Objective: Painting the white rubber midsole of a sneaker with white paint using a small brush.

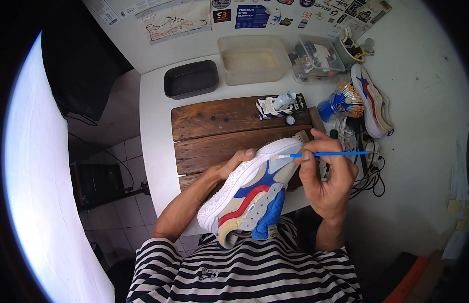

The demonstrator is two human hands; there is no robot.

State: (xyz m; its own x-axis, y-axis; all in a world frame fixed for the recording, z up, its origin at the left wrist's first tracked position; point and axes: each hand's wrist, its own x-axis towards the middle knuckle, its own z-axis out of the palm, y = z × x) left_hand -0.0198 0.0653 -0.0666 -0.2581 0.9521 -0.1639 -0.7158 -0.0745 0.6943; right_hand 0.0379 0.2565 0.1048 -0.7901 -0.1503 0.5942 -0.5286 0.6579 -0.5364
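A multicoloured sneaker (254, 194) with a white sole, blue, red, grey and cream panels and a blue tongue is tilted in front of my chest, toe pointing away to the right. My left hand (238, 162) grips it by the sole, thumb on top. Between the fingers of my right hand (325, 177) is a thin blue paintbrush (335, 153). Its pale bristles touch or nearly touch the light grey panel near the toe. Beyond the shoe, an open small bottle (285, 100) leans on a striped box (268, 108), its round cap (290, 120) lying close by.
Under these lies a dark wooden board (204, 118). Behind it stand a black tray (191, 79), a translucent tub (254, 60) and a clear box of supplies (317, 59). To the right are a jar of brushes (345, 103), a second sneaker (370, 101) and tangled cables (373, 177).
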